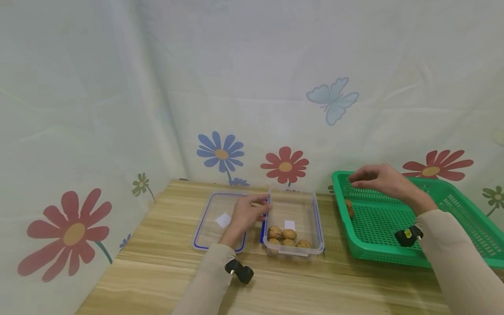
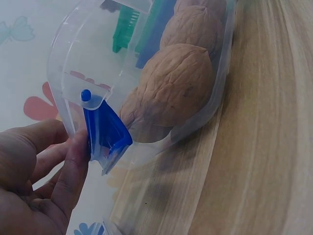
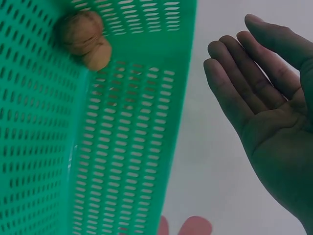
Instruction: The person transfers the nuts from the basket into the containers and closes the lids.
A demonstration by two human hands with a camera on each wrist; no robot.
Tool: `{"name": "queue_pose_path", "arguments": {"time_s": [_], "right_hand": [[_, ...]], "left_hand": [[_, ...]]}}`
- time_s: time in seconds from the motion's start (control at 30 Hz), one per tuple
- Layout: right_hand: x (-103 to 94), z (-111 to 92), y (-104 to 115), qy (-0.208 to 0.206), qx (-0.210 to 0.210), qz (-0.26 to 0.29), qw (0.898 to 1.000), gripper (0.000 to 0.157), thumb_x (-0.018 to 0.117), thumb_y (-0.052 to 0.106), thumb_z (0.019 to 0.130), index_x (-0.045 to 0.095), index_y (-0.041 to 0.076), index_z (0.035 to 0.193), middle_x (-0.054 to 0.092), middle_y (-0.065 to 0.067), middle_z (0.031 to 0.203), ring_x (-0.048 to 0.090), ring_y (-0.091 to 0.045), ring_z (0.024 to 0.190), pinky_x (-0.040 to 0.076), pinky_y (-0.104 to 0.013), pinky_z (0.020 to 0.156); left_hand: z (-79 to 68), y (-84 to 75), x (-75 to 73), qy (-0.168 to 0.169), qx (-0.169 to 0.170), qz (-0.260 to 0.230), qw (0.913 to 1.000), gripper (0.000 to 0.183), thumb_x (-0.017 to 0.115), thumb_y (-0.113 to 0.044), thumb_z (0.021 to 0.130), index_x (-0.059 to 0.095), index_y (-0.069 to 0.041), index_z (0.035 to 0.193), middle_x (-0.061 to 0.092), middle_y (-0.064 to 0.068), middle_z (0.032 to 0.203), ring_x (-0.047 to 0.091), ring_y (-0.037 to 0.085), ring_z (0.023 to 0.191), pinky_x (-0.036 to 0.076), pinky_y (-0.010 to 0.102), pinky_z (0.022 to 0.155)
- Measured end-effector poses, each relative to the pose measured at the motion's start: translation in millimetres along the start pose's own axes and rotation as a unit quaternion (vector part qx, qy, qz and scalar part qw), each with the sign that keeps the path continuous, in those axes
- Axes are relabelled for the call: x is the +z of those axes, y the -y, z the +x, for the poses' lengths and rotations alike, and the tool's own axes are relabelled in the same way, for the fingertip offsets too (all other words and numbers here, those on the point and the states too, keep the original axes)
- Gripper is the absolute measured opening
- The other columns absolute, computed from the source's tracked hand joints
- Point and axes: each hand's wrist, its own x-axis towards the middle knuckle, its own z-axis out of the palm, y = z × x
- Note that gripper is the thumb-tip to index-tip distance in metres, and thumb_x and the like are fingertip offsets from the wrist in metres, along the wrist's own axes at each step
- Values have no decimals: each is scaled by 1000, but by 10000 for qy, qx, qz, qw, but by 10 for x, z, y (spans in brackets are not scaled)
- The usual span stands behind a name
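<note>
My left hand (image 1: 245,214) is at the left side of a clear plastic food container (image 1: 320,232), thumb and fingers pinching its rim beside a blue latch (image 2: 108,128). Several walnuts (image 1: 289,234) lie in the near part of the container, by a small white paper piece. Over the left part of a green plastic basket (image 1: 350,245) my right hand (image 1: 383,180) hovers, palm empty and fingers loosely bent. Two walnuts (image 3: 83,34) sit in a corner of that basket, below the hand.
A clear lid with a blue seal (image 1: 208,227) lies flat on the wooden table (image 1: 157,262), left of the container, with a white paper piece (image 1: 223,220) on it. Behind the table hangs a flowered curtain (image 1: 252,109).
</note>
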Motion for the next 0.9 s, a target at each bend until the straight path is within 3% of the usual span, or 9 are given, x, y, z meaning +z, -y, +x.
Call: {"name": "queue_pose_path", "arguments": {"time_s": [0.4, 0.9], "right_hand": [[145, 44, -319, 550, 94, 443, 9975, 37, 69, 22, 106, 69, -1, 134, 69, -19, 133, 62, -41, 125, 56, -60, 100], [258, 100, -446, 1119, -51, 481, 9925, 26, 68, 10, 105, 71, -6, 126, 70, -23, 126, 69, -37, 112, 61, -59, 92]], "left_hand": [[-11, -11, -7, 28, 44, -27, 10000, 39, 78, -11, 99, 72, -6, 137, 72, 11, 112, 76, 23, 81, 67, 36, 76], [-22, -35, -1, -25, -21, 45, 10000, 40, 78, -11, 98, 72, -7, 137, 72, 10, 112, 76, 22, 79, 67, 35, 75]]}}
